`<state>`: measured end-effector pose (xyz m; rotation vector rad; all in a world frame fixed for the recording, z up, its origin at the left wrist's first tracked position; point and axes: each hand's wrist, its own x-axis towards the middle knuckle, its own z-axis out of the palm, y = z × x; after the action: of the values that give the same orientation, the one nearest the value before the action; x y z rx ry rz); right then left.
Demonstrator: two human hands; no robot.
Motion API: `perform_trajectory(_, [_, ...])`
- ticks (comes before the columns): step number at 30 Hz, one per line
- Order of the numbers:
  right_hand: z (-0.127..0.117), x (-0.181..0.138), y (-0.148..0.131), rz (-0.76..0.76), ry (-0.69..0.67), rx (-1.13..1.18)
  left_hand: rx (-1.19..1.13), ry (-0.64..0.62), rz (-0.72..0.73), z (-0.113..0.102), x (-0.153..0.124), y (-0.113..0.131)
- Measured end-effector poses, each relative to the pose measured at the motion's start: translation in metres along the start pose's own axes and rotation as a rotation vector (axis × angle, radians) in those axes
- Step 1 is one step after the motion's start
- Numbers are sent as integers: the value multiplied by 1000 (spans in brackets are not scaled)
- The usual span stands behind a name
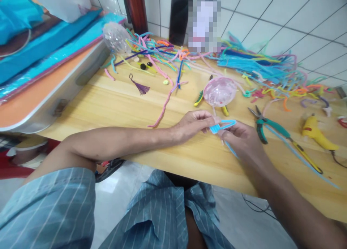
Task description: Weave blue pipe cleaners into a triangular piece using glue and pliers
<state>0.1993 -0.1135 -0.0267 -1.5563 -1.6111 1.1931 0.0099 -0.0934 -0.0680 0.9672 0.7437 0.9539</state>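
Between my two hands is a light-blue pipe cleaner [215, 128], wound into tight coils with a long narrow loop sticking out to the right. My left hand [195, 121] pinches the coiled end between thumb and fingers. The loop side is gripped by my right hand [238, 134], closed, its lower fingers partly hidden. A blue length runs down under the right hand. Just beyond the hands sits a clear pinkish plastic dome [220, 91], with yellow-green handles partly hidden behind it.
Green-handled pliers [271, 122], a yellow-handled tool [306, 155] and a yellow glue gun [317, 133] lie at the right. Heaped pipe cleaners [255, 66] line the back wall. A purple tassel [140, 85] and a twisted pink stem [164, 110] lie left. A plastic bin [51, 113] stands far left.
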Motion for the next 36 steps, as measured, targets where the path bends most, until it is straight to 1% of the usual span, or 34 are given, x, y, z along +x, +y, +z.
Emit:
perform_trajectory(5, [-8, 16, 5, -3, -149, -4, 27, -83, -9, 1, -3, 5])
perform_trajectory(8, [-9, 19, 10, -18, -209, 13, 69, -88, -42, 0, -3, 5])
perform_trajectory(11, [-10, 19, 16, -65, -213, 27, 103, -77, -72, -1, -2, 4])
perform_trajectory(13, [-11, 18, 17, -79, -222, 14, 114, -91, -79, -1, -1, 4])
perform_trajectory(18, [-17, 16, 14, -20, -248, 12, 49, -162, -106, -3, 2, 5])
perform_trajectory(21, [-17, 15, 13, 3, -274, 50, 75, -174, -126, -3, 3, 4])
perform_trajectory(24, [-16, 14, 15, 3, -287, 66, 142, -177, -146, -4, 2, 3])
perform_trajectory(29, [-16, 15, 19, -12, -282, 63, 205, -178, -134, -4, 0, 9])
perform_trajectory(33, [-16, 15, 16, -30, -284, 73, 179, -208, -126, -3, 0, 14])
perform_trajectory(36, [-17, 15, 16, -22, -278, 90, 152, -223, -136, -3, 0, 12])
